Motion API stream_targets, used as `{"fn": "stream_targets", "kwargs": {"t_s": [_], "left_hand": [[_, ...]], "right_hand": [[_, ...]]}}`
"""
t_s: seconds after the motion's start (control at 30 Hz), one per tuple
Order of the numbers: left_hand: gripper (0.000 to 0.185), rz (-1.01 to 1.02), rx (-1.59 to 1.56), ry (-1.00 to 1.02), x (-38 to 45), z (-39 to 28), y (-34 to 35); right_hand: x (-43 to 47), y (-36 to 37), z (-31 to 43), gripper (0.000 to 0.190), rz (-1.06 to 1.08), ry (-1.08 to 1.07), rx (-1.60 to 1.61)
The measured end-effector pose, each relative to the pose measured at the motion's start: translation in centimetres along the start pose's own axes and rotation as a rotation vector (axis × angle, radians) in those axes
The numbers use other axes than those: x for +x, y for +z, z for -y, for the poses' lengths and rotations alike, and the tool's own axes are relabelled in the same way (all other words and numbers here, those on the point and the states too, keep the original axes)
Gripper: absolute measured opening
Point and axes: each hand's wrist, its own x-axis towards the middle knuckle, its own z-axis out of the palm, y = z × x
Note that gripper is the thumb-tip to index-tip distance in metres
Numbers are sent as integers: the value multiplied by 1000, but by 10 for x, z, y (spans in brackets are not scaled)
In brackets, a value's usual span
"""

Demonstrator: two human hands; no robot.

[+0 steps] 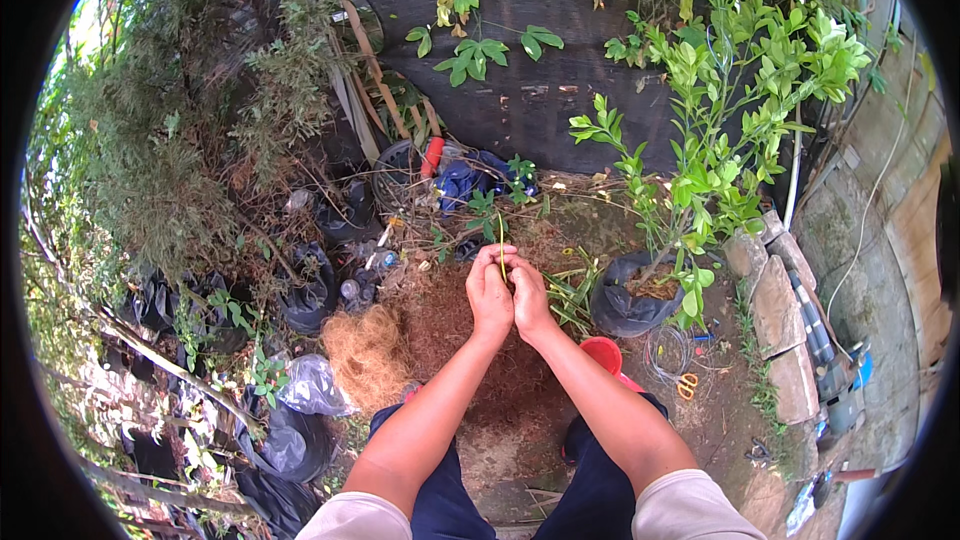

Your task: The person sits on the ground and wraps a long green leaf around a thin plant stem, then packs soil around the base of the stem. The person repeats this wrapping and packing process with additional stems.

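My left hand (491,292) and my right hand (528,291) are together in front of me, fingers curled in and touching. Between them stands a thin yellow-green leaf or stem (502,232), its tip pointing away from me. Both hands appear closed on its lower end, which the fingers partly hide. Cut green leaves (571,292) lie on the ground to the right of my hands. Brown fibre covers the soil below, and a loose heap of coconut-like fibre (367,360) sits to the left.
At the right stand a leafy shrub in a black grow bag (626,300), a red plastic container (602,355), coiled wire (665,352) and orange-handled scissors (686,386). Stone slabs (784,315) edge that side. Plastic bags (313,384) and conifer branches (187,165) crowd the left; dark sheeting (540,112) hangs behind.
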Motion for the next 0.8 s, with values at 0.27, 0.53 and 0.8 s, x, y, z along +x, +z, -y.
{"fn": "stream_targets", "kwargs": {"t_s": [0.27,0.53,0.8], "left_hand": [[34,-2,20,-4,-1,0,-2],[34,8,18,5,0,0,-2],[33,26,15,36,0,2,-2]], "right_hand": [[0,2,6,34,5,12,11],[-1,4,5,32,-19,-13,3],[-1,2,8,31,14,-22,-11]]}}
